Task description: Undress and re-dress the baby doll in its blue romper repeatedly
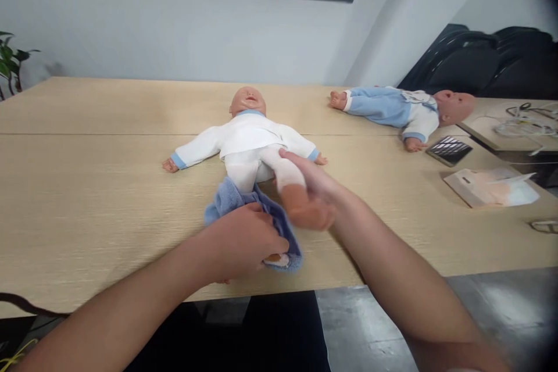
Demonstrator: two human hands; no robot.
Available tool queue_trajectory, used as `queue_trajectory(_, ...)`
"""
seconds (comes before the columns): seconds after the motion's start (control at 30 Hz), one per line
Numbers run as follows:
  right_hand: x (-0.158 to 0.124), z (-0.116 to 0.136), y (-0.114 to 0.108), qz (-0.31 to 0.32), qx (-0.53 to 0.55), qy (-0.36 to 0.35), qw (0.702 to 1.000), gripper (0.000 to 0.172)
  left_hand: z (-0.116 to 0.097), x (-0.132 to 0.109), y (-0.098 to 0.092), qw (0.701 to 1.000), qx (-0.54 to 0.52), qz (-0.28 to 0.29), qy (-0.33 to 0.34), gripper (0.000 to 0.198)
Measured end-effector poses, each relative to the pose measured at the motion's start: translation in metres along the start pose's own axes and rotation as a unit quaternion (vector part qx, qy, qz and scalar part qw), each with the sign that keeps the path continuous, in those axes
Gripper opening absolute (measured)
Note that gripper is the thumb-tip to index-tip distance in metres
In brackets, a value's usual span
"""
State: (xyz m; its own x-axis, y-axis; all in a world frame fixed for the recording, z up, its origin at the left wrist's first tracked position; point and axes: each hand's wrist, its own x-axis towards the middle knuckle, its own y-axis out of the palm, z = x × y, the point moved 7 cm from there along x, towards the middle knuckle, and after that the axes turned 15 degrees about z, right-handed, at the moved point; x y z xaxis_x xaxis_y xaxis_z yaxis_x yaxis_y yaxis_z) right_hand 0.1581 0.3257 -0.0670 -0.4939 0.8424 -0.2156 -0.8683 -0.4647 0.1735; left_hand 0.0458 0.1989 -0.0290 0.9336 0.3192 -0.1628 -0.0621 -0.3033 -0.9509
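A baby doll (250, 133) in a white top with blue cuffs lies on its back on the table, arms spread and head away from me. Light blue doll trousers (224, 200) are bunched around one of its lower legs. My left hand (250, 238) is closed on the trousers' fabric near the table's front edge. The doll's other leg (285, 177), bare of the trousers, is raised towards me with its foot blurred. My right hand (311, 177) holds that leg from the right side, thumb on top; its other fingers are mostly hidden behind the leg.
A second doll (383, 107) in blue trousers and a white top lies at the back right of the wooden table (87, 186). Near it are a dark phone (449, 151), an opened tissue pack (490, 187) and white cables (529, 122). Black chairs (479, 61) stand behind.
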Motion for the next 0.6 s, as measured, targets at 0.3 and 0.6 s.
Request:
queue_trajectory(0.3,0.008,-0.006,-0.022,-0.166,-0.111,-0.042,0.979,0.057,0.005,-0.023,-0.021,0.977,0.084,-0.186,0.065,0.031)
queue_trajectory(0.6,0.005,-0.003,0.005,-0.033,-0.013,-0.063,0.997,0.056,0.030,-0.058,-0.047,0.862,0.045,-0.486,-0.136,0.044)
